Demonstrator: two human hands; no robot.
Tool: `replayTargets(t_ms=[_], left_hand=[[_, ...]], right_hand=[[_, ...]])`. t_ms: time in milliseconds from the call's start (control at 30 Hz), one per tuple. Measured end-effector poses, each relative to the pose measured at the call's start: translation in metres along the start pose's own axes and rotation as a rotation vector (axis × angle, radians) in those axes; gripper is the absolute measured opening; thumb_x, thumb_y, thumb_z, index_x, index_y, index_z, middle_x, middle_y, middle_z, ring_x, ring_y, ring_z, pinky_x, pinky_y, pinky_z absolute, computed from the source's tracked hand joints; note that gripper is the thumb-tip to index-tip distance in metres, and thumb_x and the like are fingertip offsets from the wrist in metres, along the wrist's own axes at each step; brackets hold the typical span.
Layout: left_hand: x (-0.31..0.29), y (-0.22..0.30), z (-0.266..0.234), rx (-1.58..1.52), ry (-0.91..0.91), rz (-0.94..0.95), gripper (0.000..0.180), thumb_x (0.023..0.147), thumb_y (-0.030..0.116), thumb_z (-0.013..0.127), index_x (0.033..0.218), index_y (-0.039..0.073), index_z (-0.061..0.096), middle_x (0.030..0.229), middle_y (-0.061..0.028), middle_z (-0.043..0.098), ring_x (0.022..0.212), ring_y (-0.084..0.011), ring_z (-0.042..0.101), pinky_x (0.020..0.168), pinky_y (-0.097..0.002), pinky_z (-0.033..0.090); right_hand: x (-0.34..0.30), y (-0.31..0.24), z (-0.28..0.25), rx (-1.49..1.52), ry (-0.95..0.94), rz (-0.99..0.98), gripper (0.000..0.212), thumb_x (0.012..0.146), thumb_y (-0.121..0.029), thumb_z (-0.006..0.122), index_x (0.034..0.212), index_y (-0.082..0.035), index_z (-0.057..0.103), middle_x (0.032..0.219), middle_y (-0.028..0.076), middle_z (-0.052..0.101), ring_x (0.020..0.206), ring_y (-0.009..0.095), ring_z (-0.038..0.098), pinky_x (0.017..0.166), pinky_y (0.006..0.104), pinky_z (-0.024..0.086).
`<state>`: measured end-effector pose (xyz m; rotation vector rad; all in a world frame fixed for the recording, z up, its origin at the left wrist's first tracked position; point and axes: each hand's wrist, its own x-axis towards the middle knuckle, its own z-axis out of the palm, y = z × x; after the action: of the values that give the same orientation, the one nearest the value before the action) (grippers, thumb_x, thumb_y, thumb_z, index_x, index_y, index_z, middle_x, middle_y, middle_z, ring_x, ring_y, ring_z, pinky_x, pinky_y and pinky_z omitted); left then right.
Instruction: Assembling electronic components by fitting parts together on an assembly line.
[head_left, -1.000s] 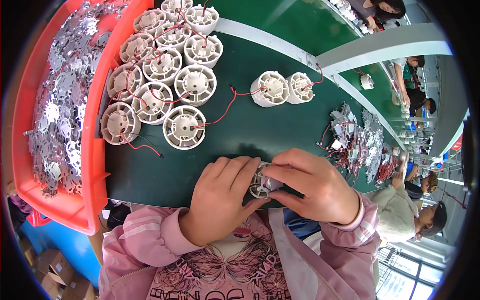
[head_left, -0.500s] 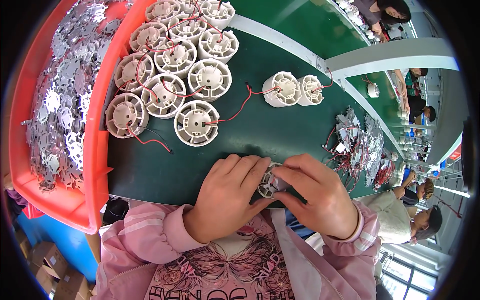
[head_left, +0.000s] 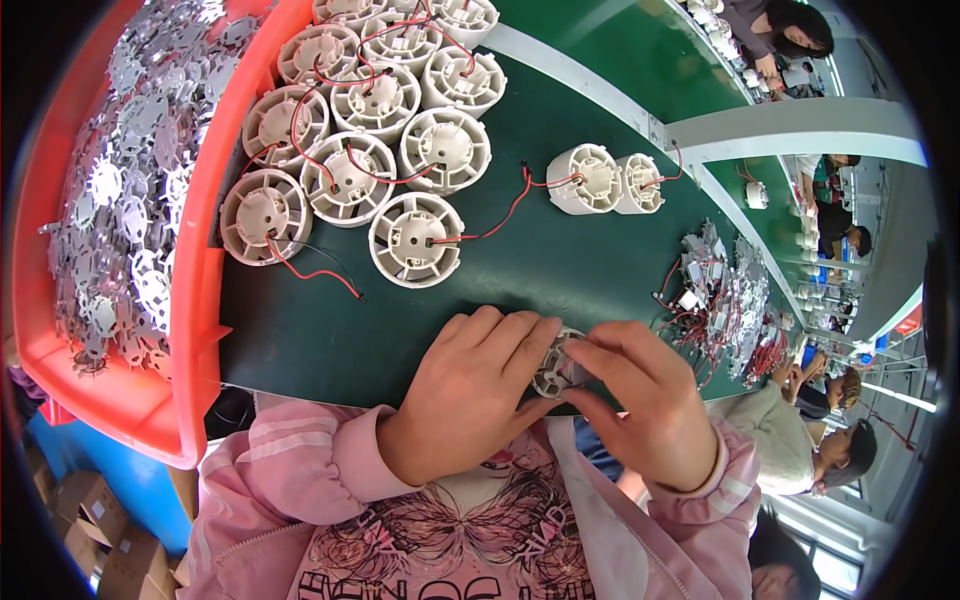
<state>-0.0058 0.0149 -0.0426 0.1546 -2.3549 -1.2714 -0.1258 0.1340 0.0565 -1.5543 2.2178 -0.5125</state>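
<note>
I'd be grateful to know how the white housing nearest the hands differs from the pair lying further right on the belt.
The nearest white housing lies flat, open face up, showing its ribs; the pair of housings lie tipped on their sides. It lies next to the large cluster; the pair lie apart, touching each other. All are white, round and trail red wire.

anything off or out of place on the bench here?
Nothing damaged or spilled. Only oddity: two white round housings lie tipped on their sides, apart from the upright cluster of housings. Both hands, left hand and right hand, hold a small metal part at the table edge.
</note>
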Motion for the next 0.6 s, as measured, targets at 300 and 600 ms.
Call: replayTargets(t_ms=[300, 600], left_hand=[[-0.0003, -0.0007, 0.0007, -0.001, 0.001, 0.006, 0.063, 0.057, 0.019, 0.081, 0.112, -0.002, 0.057, 0.104, -0.0121, 0.060, 0.086, -0.0281, 0.056, 0.074, -0.0372, 0.045], [-0.0004, -0.0017, 0.0012, -0.001, 0.004, 0.009, 0.065, 0.057, 0.020, 0.081, 0.112, -0.002, 0.057, 0.105, -0.0121, 0.059, 0.086, -0.0282, 0.056, 0.074, -0.0375, 0.044]], right_hand=[[-0.0030, -0.0012, 0.0024, 0.049, 0.027, 0.092, 0.045, 0.060, 0.005, 0.078, 0.102, 0.001, 0.064, 0.098, 0.014, 0.060, 0.076, 0.023, 0.062, 0.065, 0.0304, 0.052], [0.0010, 0.0015, 0.0017, 0.040, 0.006, 0.001, 0.044, 0.059, 0.005, 0.079, 0.100, 0.002, 0.065, 0.098, 0.013, 0.061, 0.076, 0.022, 0.062, 0.065, 0.0292, 0.053]])
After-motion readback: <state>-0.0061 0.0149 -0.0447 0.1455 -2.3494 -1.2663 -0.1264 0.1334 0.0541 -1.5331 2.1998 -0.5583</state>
